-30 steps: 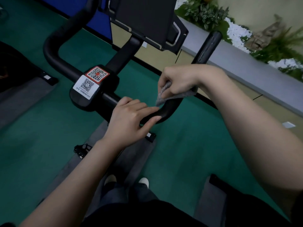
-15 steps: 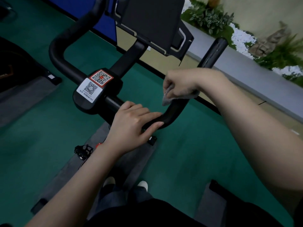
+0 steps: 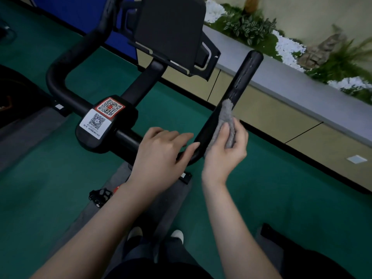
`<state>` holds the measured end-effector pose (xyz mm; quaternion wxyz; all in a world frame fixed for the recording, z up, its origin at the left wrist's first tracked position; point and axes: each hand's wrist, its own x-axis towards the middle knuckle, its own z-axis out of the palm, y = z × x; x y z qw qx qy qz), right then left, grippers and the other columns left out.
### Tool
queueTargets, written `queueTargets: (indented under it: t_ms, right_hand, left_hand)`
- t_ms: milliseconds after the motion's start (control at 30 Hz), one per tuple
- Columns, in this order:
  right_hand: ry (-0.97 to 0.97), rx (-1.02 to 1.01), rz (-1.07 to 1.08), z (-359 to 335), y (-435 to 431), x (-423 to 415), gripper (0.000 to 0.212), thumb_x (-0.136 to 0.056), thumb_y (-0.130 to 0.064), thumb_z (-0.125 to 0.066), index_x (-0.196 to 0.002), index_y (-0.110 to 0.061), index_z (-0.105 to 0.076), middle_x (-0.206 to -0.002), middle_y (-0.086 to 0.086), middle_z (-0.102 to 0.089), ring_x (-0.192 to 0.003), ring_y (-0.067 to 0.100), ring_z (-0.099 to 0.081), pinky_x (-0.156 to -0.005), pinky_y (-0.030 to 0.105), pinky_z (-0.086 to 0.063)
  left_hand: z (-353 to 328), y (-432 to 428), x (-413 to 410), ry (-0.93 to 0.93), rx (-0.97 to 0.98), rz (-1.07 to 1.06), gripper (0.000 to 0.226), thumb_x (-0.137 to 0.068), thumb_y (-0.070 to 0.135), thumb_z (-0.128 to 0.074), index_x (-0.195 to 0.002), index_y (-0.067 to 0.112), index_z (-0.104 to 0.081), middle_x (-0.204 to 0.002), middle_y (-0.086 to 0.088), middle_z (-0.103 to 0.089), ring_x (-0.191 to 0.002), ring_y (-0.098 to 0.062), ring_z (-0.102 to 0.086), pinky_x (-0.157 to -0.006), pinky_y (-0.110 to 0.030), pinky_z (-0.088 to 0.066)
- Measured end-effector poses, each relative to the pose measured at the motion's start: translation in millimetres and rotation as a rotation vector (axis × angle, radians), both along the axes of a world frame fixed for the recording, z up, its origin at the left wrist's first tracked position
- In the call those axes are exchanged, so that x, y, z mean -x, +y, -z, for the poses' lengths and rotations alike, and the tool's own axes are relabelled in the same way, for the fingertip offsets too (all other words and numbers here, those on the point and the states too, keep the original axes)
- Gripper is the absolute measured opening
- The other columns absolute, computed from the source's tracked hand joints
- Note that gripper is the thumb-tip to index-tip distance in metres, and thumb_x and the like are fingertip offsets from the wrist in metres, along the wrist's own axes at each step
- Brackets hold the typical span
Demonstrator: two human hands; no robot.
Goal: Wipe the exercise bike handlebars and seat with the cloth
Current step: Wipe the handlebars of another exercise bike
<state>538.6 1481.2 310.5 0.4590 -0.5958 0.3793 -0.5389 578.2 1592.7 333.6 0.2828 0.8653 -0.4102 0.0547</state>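
Observation:
The black handlebars point(image 3: 58, 77) of the exercise bike fill the middle of the head view, with a right-hand bar point(image 3: 244, 77) rising toward the planter. My right hand point(image 3: 223, 152) holds a grey cloth point(image 3: 226, 115) pressed against the lower part of that right bar, near its bend. My left hand point(image 3: 161, 156) rests on the crossbar just left of the bend, fingers curled over it. A hub with two QR-code stickers point(image 3: 102, 117) sits at the centre. The seat is not in view.
A black console screen point(image 3: 171, 31) stands above the hub. Green floor point(image 3: 281, 188) surrounds the bike on a grey mat point(image 3: 167, 208). A pedal point(image 3: 100, 195) shows below left. A grey ledge with plants point(image 3: 302, 85) runs along the right. My feet point(image 3: 157, 234) are below.
My right hand has turned from gripping over the right bar to holding the cloth against its side, lower down near the bend. The left hand stays on the crossbar.

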Motion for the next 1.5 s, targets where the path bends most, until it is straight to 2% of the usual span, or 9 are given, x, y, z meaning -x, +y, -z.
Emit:
queueTargets:
  t_ms: [133, 300, 400, 700, 900, 1033, 1133, 1267, 1500]
  right_hand:
    - [-0.089, -0.37, -0.057, 9.8, 23.8, 10.9, 0.019, -0.098, -0.008, -0.048, -0.103, 0.003, -0.063, -0.097, 0.012, -0.066, -0.088, 0.014, -0.061, -0.082, 0.027, -0.049]
    - [-0.252, -0.797, -0.183, 3.7, -0.3, 1.2, 0.024, -0.1, -0.013, -0.046, -0.088, -0.006, -0.067, -0.084, 0.01, -0.067, -0.081, 0.022, -0.063, -0.078, 0.036, -0.053]
    - [-0.299, -0.883, -0.217, 2.4, -7.4, 1.5, 0.023, -0.1, -0.015, -0.047, -0.091, -0.007, -0.067, -0.084, 0.009, -0.071, -0.082, 0.022, -0.068, -0.077, 0.033, -0.056]
    - [-0.384, -0.838, -0.229, -6.8, -25.9, -8.5, 0.017, -0.099, -0.01, -0.048, -0.099, -0.002, -0.064, -0.095, 0.014, -0.067, -0.091, 0.026, -0.064, -0.095, 0.046, -0.05]
    - [-0.324, -0.964, -0.4, 3.8, -26.7, 2.4, 0.026, -0.101, -0.016, -0.043, -0.105, -0.004, -0.065, -0.096, 0.014, -0.072, -0.084, 0.023, -0.07, -0.074, 0.032, -0.058]
    - [-0.302, -1.008, -0.471, -1.8, -43.2, -4.7, 0.025, -0.1, -0.011, -0.038, -0.104, -0.004, -0.062, -0.101, 0.018, -0.065, -0.089, 0.027, -0.063, -0.088, 0.043, -0.051]
    - [-0.282, -0.98, -0.478, 2.5, -36.0, 0.6, 0.027, -0.101, -0.015, -0.041, -0.108, -0.003, -0.064, -0.1, 0.016, -0.069, -0.091, 0.026, -0.066, -0.087, 0.04, -0.053]
    - [-0.282, -0.854, -0.397, 11.5, -19.4, 6.0, 0.022, -0.101, -0.018, -0.046, -0.096, -0.009, -0.065, -0.085, 0.004, -0.071, -0.08, 0.015, -0.068, -0.067, 0.025, -0.054]
    - [-0.175, -0.39, -0.087, 2.4, -37.4, -14.0, 0.009, -0.093, -0.003, -0.055, -0.095, -0.012, -0.057, -0.089, 0.0, -0.06, -0.081, 0.004, -0.057, -0.077, 0.017, -0.047]
  left_hand:
    - [-7.8, -22.3, 1.2, 0.124, 0.022, 0.005, 0.041, -0.096, 0.042, -0.049, -0.127, 0.017, -0.06, -0.101, -0.002, -0.068, -0.087, -0.028, -0.064, -0.076, -0.04, -0.051]
    - [-6.9, -34.9, 1.4, 0.218, 0.047, 0.032, 0.041, -0.094, 0.04, -0.051, -0.132, 0.023, -0.053, -0.108, 0.0, -0.062, -0.092, -0.027, -0.063, -0.075, -0.044, -0.052]
    - [-5.2, -34.4, 1.9, 0.236, 0.047, 0.037, 0.042, -0.094, 0.037, -0.054, -0.133, 0.023, -0.052, -0.107, 0.0, -0.061, -0.091, -0.027, -0.063, -0.074, -0.044, -0.052]
    - [-2.8, -35.1, 2.4, 0.271, 0.058, 0.041, 0.044, -0.093, 0.033, -0.058, -0.134, 0.017, -0.053, -0.11, -0.003, -0.062, -0.095, -0.027, -0.062, -0.078, -0.044, -0.052]
    - [-3.0, -37.1, -1.8, 0.311, 0.086, 0.037, 0.043, -0.091, 0.03, -0.06, -0.131, 0.017, -0.056, -0.109, -0.001, -0.063, -0.096, -0.023, -0.063, -0.08, -0.043, -0.052]
    - [-4.1, -37.4, -2.9, 0.312, 0.084, 0.041, 0.041, -0.091, 0.031, -0.061, -0.13, 0.019, -0.057, -0.11, 0.001, -0.063, -0.098, -0.02, -0.062, -0.082, -0.042, -0.052]
    - [-4.7, -38.0, -2.0, 0.31, 0.085, 0.039, 0.039, -0.092, 0.033, -0.058, -0.129, 0.021, -0.057, -0.109, 0.004, -0.063, -0.098, -0.019, -0.062, -0.081, -0.042, -0.052]
    - [-6.9, -47.1, -2.8, 0.285, 0.078, 0.0, 0.04, -0.094, 0.039, -0.053, -0.13, 0.023, -0.054, -0.109, 0.004, -0.062, -0.096, -0.021, -0.062, -0.078, -0.043, -0.053]
    - [-6.1, -70.0, -7.7, 0.324, 0.087, -0.052, 0.045, -0.094, 0.036, -0.054, -0.135, 0.016, -0.052, -0.117, -0.002, -0.06, -0.103, -0.023, -0.059, -0.086, -0.042, -0.05]
